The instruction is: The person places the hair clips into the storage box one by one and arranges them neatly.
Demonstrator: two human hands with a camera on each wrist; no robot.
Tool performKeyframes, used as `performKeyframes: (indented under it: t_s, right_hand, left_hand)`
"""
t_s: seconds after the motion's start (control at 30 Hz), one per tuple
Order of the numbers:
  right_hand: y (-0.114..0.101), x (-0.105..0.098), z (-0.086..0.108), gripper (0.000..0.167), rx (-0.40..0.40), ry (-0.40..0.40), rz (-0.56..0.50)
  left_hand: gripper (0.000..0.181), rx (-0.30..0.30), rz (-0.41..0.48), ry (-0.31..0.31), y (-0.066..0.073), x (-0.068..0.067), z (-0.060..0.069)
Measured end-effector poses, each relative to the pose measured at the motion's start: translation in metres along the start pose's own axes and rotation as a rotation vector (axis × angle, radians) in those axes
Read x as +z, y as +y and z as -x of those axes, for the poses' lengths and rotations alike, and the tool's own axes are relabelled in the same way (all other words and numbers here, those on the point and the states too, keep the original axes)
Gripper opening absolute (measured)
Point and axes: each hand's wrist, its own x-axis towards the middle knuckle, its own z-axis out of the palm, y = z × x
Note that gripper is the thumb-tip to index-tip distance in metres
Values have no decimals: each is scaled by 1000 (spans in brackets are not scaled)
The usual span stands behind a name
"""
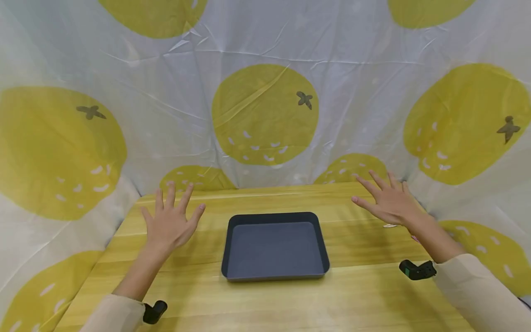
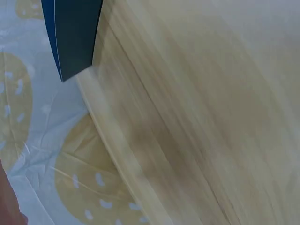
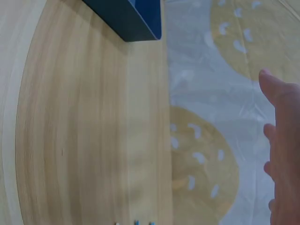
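While your left hand [image 1: 169, 226] and right hand [image 1: 393, 203] spread empty, handling seems unbegun; the baking tray [image 1: 275, 249] probably calls for reaching inward.

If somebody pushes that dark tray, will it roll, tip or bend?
The dark tray probably won't roll or tip, because its wide, flat bottom rests on the wooden table. Its straight raised walls suggest it would hardly bend.

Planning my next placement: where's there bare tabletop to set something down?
Bare tabletop lies on the near side of the tray and between it and the left forearm. More crowded: beside the right forearm, two small items peek out.
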Motion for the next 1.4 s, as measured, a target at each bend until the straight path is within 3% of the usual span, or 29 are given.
performKeyframes:
  t_s: [0.4,0.57,0.7,0.87,1.0,1.2,1.4]
  right_hand:
    - [25,1,2,83,-21,-25,-132]
    - [36,4,4,80,-32,-22,-223]
    - [45,6,6,78,-41,-14,-277]
    - [54,7,9,77,-40,-39,-331]
    - [60,5,11,76,-29,-102,-394]
    - [71,1,14,77,19,-203,-485]
    - [83,5,19,78,44,-278,-527]
  left_hand:
    - [75,27,153,-40,32,5,22]
    - [73,74,292,-36,38,16,29]
    - [73,80,440,-80,43,18,34]
    - [75,17,611,-181,50,14,41]
    - [78,-33,769,-275,53,14,47]
    - [85,-192,991,-444,57,15,58]
    - [92,-293,1188,-534,58,20,70]
